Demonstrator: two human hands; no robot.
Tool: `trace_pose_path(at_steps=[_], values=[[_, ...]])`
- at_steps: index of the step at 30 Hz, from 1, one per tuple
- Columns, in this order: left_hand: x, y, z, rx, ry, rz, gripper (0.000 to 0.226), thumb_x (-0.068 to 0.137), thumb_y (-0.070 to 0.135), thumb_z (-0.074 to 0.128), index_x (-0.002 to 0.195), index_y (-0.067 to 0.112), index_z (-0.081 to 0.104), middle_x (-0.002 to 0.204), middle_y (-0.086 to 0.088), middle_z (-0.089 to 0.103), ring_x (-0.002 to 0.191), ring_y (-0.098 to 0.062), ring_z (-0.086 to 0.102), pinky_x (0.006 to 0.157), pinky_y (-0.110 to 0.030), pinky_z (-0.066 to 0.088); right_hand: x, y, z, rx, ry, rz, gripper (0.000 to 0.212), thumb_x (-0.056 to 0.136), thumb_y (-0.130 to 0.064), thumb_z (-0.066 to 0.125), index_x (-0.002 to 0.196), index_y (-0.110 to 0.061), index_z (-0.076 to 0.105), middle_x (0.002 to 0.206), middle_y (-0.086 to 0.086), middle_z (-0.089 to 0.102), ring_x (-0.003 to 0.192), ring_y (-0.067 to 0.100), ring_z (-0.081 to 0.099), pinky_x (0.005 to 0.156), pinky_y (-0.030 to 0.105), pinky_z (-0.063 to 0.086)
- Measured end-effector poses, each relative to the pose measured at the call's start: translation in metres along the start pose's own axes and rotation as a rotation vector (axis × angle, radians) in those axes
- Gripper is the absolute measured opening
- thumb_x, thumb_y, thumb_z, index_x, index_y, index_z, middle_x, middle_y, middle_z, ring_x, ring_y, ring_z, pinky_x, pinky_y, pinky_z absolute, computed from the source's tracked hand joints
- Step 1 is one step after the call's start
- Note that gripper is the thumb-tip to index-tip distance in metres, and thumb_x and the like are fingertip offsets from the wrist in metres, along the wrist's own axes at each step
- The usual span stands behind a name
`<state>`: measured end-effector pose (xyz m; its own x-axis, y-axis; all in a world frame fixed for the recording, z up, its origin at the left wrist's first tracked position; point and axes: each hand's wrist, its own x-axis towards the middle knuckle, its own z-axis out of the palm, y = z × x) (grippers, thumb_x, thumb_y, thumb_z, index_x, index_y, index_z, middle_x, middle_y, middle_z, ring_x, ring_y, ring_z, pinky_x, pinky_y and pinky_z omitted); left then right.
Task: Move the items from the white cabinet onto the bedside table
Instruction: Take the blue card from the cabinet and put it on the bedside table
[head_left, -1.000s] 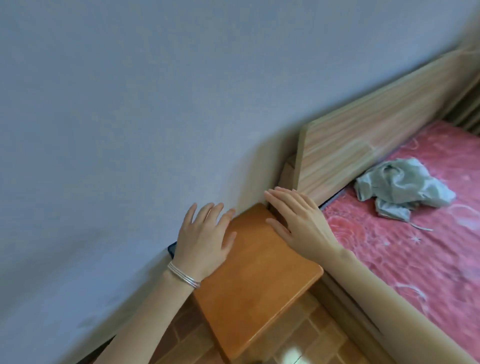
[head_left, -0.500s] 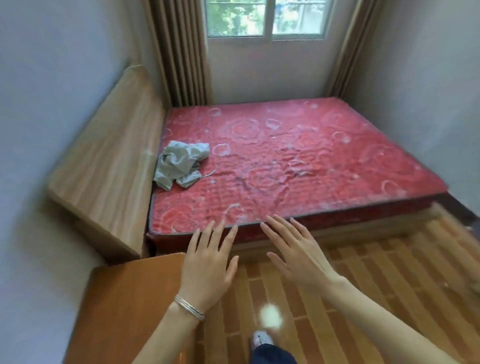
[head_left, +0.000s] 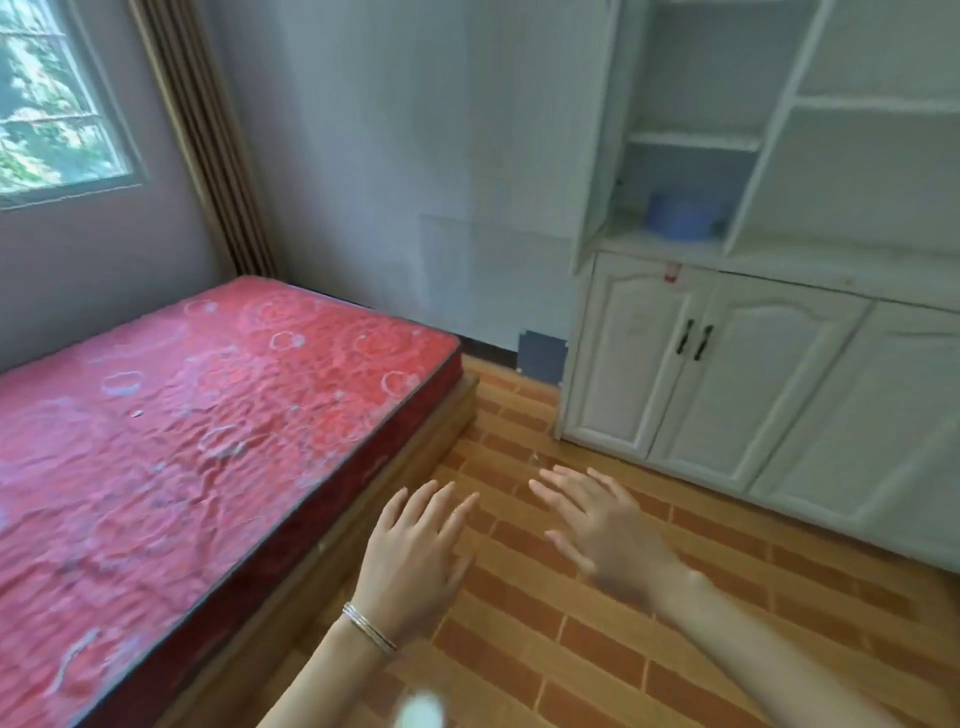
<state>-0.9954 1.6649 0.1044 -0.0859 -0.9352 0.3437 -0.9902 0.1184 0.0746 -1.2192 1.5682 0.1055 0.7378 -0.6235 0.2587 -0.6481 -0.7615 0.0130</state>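
Ahead, white cabinet (head_left: 727, 374) (blue item (head_left: 678, 215) inside)

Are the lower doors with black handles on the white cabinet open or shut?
Shut: both lower doors sit flush with the white cabinet front, black handles side by side.

Single view: head cam, wide-angle, pitched forward and down from above bed height. Faces the room's far wall: white cabinet (head_left: 727, 374) far right, red mattress (head_left: 182, 441) left, window (head_left: 52, 104) far left. Left grip (head_left: 415, 561) and right grip (head_left: 608, 540) sit nearest, low centre over the brick-pattern floor (head_left: 675, 649).
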Motion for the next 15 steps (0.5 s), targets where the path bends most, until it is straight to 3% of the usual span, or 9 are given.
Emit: trace_pose_path(at_steps=[6,15], values=[[0.124,0.109,0.019,-0.042,0.061,0.168,0.048,0.087,0.047,0.039,0.121,0.022,0.063,0.116,-0.001,0.065,0.111,-0.025,0.060,0.093,-0.045,0.049,-0.045,0.138,-0.051,-0.092,0.049,0.132,0.050,0.090,-0.045,0.035,0.132,-0.021,0.048,0.130,-0.002,0.056,0.119,0.015,0.052,0.099,0.035,0.039],[0.263,0.214,0.039,-0.066,0.121,0.194,0.051,0.096,0.049,0.027,0.129,0.022,0.056,0.128,-0.005,0.059,0.122,-0.027,0.052,0.102,-0.046,0.040,-0.055,0.306,-0.098,-0.113,0.137,0.165,0.048,0.090,-0.040,0.038,0.130,-0.017,0.052,0.129,0.000,0.056,0.117,0.017,0.052,0.094,0.035,0.043]])
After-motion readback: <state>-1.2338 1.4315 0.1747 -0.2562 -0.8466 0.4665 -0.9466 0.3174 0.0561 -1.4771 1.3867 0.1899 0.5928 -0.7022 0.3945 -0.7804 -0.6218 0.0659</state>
